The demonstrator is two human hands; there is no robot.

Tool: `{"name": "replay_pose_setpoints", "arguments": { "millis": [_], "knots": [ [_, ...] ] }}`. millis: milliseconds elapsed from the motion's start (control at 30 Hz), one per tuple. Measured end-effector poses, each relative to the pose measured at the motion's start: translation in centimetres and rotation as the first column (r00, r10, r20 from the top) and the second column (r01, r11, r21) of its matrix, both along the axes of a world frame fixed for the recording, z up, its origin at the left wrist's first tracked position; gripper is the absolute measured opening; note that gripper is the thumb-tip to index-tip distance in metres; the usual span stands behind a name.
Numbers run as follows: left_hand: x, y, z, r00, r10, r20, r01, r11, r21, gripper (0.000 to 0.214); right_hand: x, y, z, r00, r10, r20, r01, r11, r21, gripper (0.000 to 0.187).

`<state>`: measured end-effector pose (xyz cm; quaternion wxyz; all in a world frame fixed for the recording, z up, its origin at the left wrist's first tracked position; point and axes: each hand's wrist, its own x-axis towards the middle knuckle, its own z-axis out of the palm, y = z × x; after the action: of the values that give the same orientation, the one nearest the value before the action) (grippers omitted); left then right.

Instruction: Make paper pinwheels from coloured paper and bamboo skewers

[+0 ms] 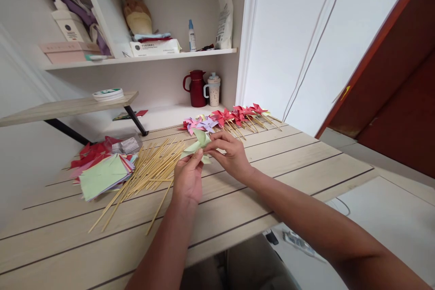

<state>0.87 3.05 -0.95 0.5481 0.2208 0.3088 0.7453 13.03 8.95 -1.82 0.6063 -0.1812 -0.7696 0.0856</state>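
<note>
Both my hands meet over the wooden table (288,163), folding a pale green paper piece (198,143). My left hand (188,176) pinches its lower part with closed fingers. My right hand (228,152) grips its right side, fingers curled onto the paper. A pile of thin wooden sticks (149,173) lies just left of my hands. Beyond them sits a row of finished paper pinwheels (226,118) on sticks, pink, purple and red.
A stack of coloured paper sheets (102,173) lies at the left, red scraps behind it. A dark red jug (196,88) and a lidded cup (213,89) stand at the back. Shelves above hold boxes, a bottle and a bag. The table's front edge is near my body.
</note>
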Motion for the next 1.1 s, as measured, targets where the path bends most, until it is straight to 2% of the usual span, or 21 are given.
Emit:
{"name": "replay_pose_setpoints", "arguments": {
  "millis": [167,433,700,867,1100],
  "knots": [
    [0.0,-0.1,0.0,1.000,0.001,-0.017,-0.001,1.000,0.003,0.035,0.1,-0.1,0.2,1.000,-0.006,-0.002,0.006,0.998,-0.065,0.007],
    [-0.4,0.0,-0.2,0.985,0.103,-0.139,-0.097,0.994,0.050,0.039,0.2,0.0,0.6,0.990,0.108,-0.091,-0.128,0.960,-0.250,0.012],
    [-0.7,0.2,-0.7,0.953,0.195,-0.234,-0.176,0.979,0.100,0.032,0.4,-0.2,0.8,0.987,0.135,-0.092,-0.156,0.947,-0.279,0.013],
    [-0.7,0.2,-0.7,0.936,0.186,-0.299,-0.152,0.979,0.133,0.027,0.5,-0.4,1.0,0.990,0.125,-0.063,-0.138,0.941,-0.309,0.011],
    [-0.7,0.0,-0.4,0.920,0.205,-0.334,-0.177,0.978,0.114,0.032,0.5,-0.4,1.1,0.988,0.139,-0.071,-0.154,0.936,-0.316,0.016]
  ]
}}
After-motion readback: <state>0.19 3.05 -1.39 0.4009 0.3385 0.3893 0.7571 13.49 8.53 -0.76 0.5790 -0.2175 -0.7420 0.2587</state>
